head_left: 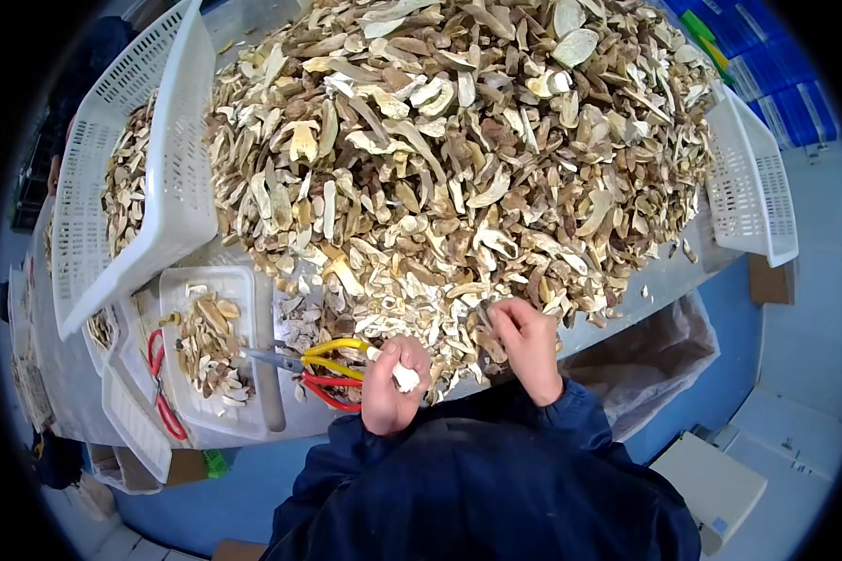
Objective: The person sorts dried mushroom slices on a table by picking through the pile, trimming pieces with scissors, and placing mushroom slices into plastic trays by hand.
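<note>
My left hand (393,385) is closed at the front edge of the table, with a white mushroom piece (404,377) between its fingers. Scissors with yellow and red handles (332,361) lie against this hand, their blades pointing left; whether the fingers hold them too is unclear. To the right, my right hand (529,346) pinches a small dark slice (484,316) over the near side of the pile. A large heap of dried mushroom slices (458,159) rises beyond both hands, with small pale pieces around them.
On the left, a white basket (182,178) stands near a shallow tray (260,393) of slices and red-handled scissors (164,397). Another white basket (748,178) leans at the right. A lined bin (664,360) sits below the table's right edge.
</note>
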Available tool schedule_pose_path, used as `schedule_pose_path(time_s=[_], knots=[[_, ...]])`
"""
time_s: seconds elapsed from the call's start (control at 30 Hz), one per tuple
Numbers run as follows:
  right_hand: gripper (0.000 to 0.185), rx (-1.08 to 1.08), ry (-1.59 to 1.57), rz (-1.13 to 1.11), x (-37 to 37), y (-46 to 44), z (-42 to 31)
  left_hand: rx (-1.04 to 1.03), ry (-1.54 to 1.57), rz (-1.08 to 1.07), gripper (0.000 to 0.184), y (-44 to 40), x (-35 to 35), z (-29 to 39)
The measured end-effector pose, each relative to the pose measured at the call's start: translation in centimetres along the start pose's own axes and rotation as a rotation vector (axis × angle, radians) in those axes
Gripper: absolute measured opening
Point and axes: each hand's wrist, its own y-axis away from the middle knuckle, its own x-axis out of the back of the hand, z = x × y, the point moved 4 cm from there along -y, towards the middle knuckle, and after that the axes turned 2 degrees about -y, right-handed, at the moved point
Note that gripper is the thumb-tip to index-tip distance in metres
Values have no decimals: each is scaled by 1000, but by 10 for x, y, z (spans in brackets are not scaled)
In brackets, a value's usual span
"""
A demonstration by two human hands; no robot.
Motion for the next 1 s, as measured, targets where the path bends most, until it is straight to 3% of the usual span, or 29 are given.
schedule_pose_path(time_s=[0.1,0.13,0.37,0.5,0.63,0.8,0.9,1.0], knots=[[24,65,465,61,-1,-4,1,85,9,-14,27,0,-3,-2],[35,55,526,84,-6,-6,-1,81,4,-18,27,-1,-4,-1],[37,27,643,74,-22,-16,-1,97,-16,-32,24,7,-6,5],[26,17,388,31,-15,-9,2,123,-34,-14,15,11,-4,3],[13,-167,-100,-153,-3,9,1,209,-97,23,31,12,-2,-2],[8,-126,-84,-99,0,13,17,281,-69,73,36,12,-6,-11],[7,-215,-345,-180,2,29,-2,279,39,27,43,16,-2,-18],[11,-82,-200,-342,-7,47,-24,246,207,14,43,20,-16,-13]])
